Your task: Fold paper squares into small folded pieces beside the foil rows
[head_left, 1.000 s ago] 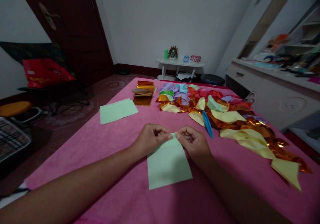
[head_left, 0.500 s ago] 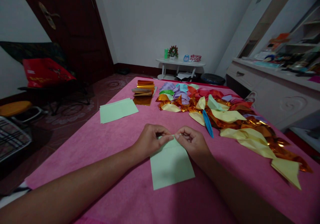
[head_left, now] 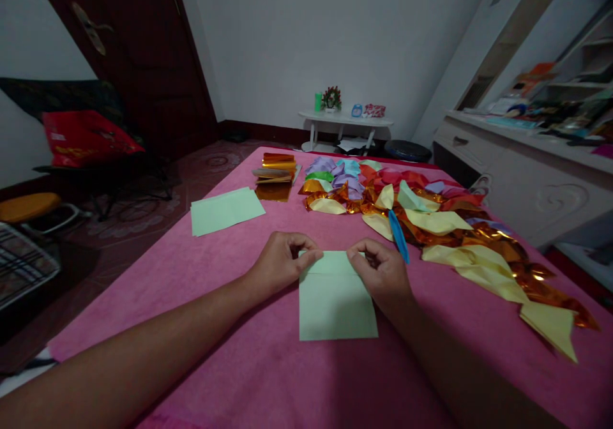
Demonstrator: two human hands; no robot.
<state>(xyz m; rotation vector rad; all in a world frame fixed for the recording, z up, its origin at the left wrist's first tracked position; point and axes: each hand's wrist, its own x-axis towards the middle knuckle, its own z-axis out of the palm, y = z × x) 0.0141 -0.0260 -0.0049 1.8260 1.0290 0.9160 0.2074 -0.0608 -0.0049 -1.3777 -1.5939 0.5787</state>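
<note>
A pale green sheet of paper point(head_left: 338, 308) lies in front of me with a crease or folded strip across its far part. My left hand point(head_left: 287, 258) pinches its far left corner between thumb and fingers. At the far right corner, my right hand point(head_left: 380, 269) grips the same sheet in a pinch. The sheet's far edge shows between the two hands. Beyond my left hand rests a stack of pale green paper point(head_left: 227, 210).
Gold and brown foil sheets point(head_left: 274, 177) are piled at the back left of the pink-covered table point(head_left: 230, 365). Crumpled coloured paper and foil pieces point(head_left: 438, 223) spread over the right side, with a narrow blue folded piece point(head_left: 398, 236) nearest my right hand.
My hands have moved apart along the sheet's far edge, toward its corners. The sheet has turned straighter and shifted slightly away from me.
</note>
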